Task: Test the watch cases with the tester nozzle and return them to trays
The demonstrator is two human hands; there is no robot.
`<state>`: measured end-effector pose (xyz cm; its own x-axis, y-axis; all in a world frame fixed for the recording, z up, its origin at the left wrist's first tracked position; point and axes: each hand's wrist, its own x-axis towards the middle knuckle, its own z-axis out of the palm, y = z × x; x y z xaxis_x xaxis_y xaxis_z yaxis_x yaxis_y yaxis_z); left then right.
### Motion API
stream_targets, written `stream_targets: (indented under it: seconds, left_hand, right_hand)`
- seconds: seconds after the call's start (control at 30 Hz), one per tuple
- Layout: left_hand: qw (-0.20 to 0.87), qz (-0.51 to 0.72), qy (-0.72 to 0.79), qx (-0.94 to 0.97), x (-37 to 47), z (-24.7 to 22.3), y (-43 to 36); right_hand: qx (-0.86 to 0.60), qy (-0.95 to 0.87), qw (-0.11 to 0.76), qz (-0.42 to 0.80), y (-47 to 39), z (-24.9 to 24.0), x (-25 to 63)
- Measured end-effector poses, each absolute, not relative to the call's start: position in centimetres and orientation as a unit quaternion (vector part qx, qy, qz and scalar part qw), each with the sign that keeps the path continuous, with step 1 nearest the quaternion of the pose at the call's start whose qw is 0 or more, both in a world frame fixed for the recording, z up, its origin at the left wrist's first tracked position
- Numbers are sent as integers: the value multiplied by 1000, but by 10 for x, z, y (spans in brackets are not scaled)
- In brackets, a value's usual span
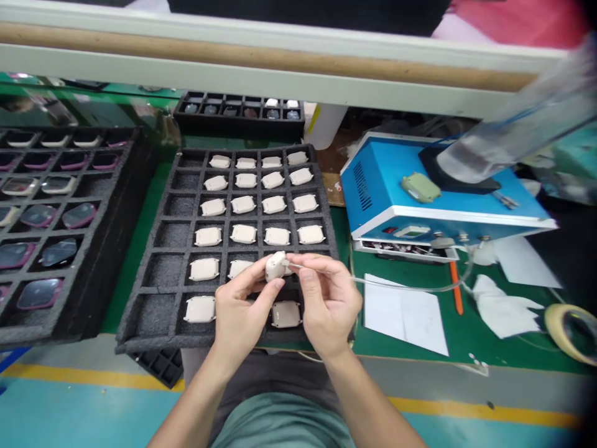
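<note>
2 forearms [186, 401] reach in, the left hand [243, 317] pinching 1 pale casing [275, 267] above the foam tray [173, 235], the right hand [333, 308] gripping a clear tube [401, 287] whose drag could jar that casing loose.

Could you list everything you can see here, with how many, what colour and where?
green bench: one, under the trays
centre tray: one, dark grey
pale cases: many, off-white, in the centre tray
left tray: one, dark grey, with dark-faced pieces
back tray: one, black
blue box: one, right
green case: one, on the blue box
clear cylinder: one, above the box
orange stick: one, right
white sheets: at least two, right
tape roll: one, yellowish, far right
thin hose: one, clear, at the right hand
held case: one, off-white, in the left hand
person's hands: left, right, bare
</note>
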<state>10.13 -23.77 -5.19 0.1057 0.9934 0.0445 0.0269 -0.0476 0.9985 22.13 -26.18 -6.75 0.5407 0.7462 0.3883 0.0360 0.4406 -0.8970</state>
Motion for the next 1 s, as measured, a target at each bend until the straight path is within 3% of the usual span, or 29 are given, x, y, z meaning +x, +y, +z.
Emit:
stream_targets:
  seconds: [1.0]
  left_hand:
    - [494, 489, 462, 551, 101, -50, -231]
  right_hand:
    - [-468, -400, 747, 250, -254, -60, 220]
